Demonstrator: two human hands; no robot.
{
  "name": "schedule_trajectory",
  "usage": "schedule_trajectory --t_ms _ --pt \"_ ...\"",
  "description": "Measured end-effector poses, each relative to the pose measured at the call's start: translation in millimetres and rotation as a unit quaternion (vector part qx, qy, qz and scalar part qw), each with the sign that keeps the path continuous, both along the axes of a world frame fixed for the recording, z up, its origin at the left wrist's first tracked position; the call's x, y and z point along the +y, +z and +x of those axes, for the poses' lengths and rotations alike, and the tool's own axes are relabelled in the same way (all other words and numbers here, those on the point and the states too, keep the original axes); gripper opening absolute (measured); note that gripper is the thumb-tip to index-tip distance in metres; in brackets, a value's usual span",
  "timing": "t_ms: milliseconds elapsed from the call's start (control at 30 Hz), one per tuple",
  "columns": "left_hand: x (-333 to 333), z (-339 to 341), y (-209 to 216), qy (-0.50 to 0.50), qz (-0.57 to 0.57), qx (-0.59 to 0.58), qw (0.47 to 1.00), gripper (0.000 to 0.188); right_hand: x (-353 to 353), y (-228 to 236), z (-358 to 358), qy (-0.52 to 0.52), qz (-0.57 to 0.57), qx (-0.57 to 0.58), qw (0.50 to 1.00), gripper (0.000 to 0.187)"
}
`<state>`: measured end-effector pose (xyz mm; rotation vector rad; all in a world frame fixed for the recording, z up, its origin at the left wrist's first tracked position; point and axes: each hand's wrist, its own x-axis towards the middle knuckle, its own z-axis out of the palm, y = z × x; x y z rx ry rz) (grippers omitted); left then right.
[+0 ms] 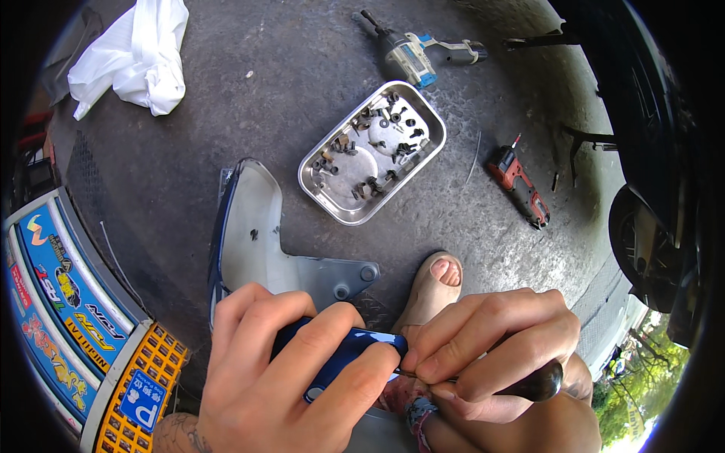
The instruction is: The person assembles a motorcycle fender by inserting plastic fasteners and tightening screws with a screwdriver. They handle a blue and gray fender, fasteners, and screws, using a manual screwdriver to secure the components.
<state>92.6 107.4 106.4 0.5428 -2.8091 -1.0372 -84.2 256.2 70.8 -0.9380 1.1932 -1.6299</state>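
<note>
My left hand [294,370] wraps over a glossy dark-blue plastic part [343,368], its fingers bent across the top. Close against its right end, my right hand [491,351] is closed round a hand tool with a dark, rounded handle [538,383]. A thin metal shaft shows between the right fingertips and meets the end of the blue part; the tip is hidden, so the tool's exact kind is unclear. Just beyond my left hand lies a curved panel [260,226] with a pale grey inner side, a blue outer edge and a holed tab.
A metal tray [317,198] of bolts and screws sits on the dark floor [257,113]. Behind it lies a cordless impact driver [411,57]; to its right, a red cordless screwdriver [519,185]. A white plastic bag [140,64], a stickered case [60,317] and a motorcycle [642,226] flank the floor.
</note>
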Motion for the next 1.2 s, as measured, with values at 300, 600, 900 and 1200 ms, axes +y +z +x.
schedule_trajectory --t_ms 300,600,900,1200 --pt "2.0 -2.2 -2.8 -0.004 -0.006 -0.013 1.000 0.026 1.4 21.0 0.3 0.017 0.105 0.044 0.993 0.011" --pt "4.4 -5.6 -6.8 -0.010 -0.012 -0.017 1.000 0.025 0.7 15.3 -2.1 0.032 0.086 0.110 0.990 0.010" --pt "5.1 -8.5 -8.9 -0.009 -0.004 -0.027 1.000 0.028 -2.7 22.5 -11.0 0.087 0.153 0.137 0.975 0.014" --pt "-2.1 -9.2 -7.9 0.005 0.025 -0.039 0.999 0.034 -3.6 11.9 -12.6 0.059 0.088 0.135 0.985 0.012"
